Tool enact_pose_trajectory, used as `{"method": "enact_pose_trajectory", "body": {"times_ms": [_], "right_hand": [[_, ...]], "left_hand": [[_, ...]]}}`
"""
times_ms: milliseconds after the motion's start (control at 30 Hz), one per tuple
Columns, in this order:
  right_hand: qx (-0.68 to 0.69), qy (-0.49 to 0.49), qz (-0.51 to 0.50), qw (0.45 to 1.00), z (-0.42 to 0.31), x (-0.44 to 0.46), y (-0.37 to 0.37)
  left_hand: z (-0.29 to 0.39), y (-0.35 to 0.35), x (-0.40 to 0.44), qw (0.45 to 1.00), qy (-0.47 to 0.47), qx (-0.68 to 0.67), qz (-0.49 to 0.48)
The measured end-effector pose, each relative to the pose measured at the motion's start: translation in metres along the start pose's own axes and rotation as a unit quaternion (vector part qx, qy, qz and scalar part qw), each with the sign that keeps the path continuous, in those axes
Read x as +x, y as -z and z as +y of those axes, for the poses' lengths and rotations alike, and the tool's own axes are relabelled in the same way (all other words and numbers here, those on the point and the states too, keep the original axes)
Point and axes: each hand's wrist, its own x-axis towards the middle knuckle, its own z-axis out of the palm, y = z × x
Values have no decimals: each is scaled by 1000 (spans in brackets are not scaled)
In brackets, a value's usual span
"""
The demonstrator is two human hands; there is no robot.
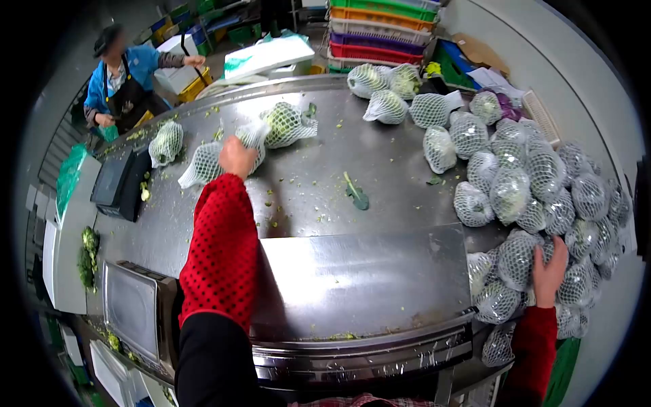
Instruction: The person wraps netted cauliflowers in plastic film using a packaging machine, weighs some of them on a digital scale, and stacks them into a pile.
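My left hand [237,157] is closed on a vegetable in a white foam net [256,139], over the far left part of the metal table [305,183]. Netted vegetables lie on both sides of it, one [203,165] to the left and a green one [283,125] to the right. At the right, my right hand [550,271] has its fingers apart and rests against the large pile of netted vegetables [510,193], beside a netted one [519,260]. Its fingertips touch the pile, without a grip around any piece that I can see.
A person in blue [139,74] stands beyond the table's far left edge. Stacked crates [383,34] and a white foam box [268,54] are behind the table. A scale [135,302] sits at the near left, a black device [121,183] farther up. A loose leaf [356,193] lies mid-table.
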Motion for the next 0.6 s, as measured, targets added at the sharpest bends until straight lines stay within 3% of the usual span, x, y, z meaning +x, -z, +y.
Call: {"method": "enact_pose_trajectory", "body": {"times_ms": [67, 167, 200, 267, 367, 433, 467, 500, 600], "right_hand": [[213, -3, -37, 976, -63, 8, 16], [345, 87, -96, 930, -150, 17, 32], [396, 100, -111, 906, -178, 21, 39], [482, 138, -138, 854, -234, 25, 50], [498, 233, -139, 824, -291, 12, 57], [493, 300, -153, 802, -306, -18, 50], [562, 257, -200, 760, -308, -35, 52], [558, 263, -206, 760, -305, -45, 55], [507, 267, -228, 787, -286, -61, 63]], "left_hand": [[6, 33, -23, 997, -82, -4, 15], [16, 110, -72, 960, -262, -98, 24], [21, 141, -90, 962, -257, -93, 25], [37, 204, -138, 872, -428, -233, 33], [45, 253, -208, 812, -535, -232, 23], [49, 263, -252, 799, -553, -235, -23], [43, 261, -267, 815, -532, -213, -89], [40, 259, -279, 824, -509, -220, -116], [32, 266, -298, 837, -519, -172, -13]]}}
